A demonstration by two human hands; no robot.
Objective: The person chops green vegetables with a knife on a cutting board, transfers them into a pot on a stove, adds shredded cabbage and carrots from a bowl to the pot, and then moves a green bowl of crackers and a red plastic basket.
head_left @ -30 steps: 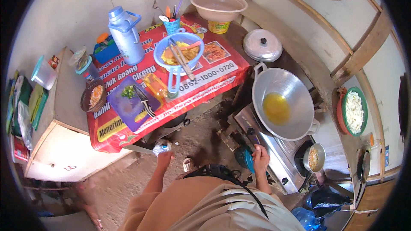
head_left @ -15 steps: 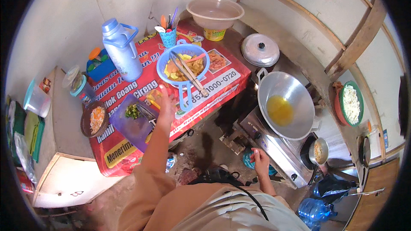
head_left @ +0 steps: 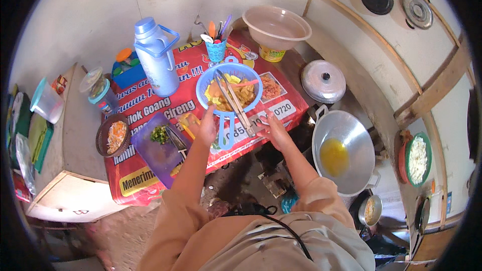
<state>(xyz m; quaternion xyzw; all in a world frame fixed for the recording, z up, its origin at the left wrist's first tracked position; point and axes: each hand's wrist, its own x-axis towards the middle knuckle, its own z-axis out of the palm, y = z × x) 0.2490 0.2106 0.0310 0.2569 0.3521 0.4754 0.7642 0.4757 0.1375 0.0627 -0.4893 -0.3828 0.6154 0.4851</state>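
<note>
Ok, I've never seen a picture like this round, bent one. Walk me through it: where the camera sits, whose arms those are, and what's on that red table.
The camera sits on a person's head and looks down, so the arms coming up from the bottom are that person's own. Its very wide lens bends straight edges near the rim. No machine here, just two bare hands. The left hand is at the handle of a blue strainer full of yellow fried pieces. The right hand is at the lower end of the metal tongs lying across it; whether either grip is closed, I cannot tell. On the red table cover also stand a pale blue jug, a purple board with chopped greens, and a pink bowl. To the right is a wok with yellow oil.
</note>
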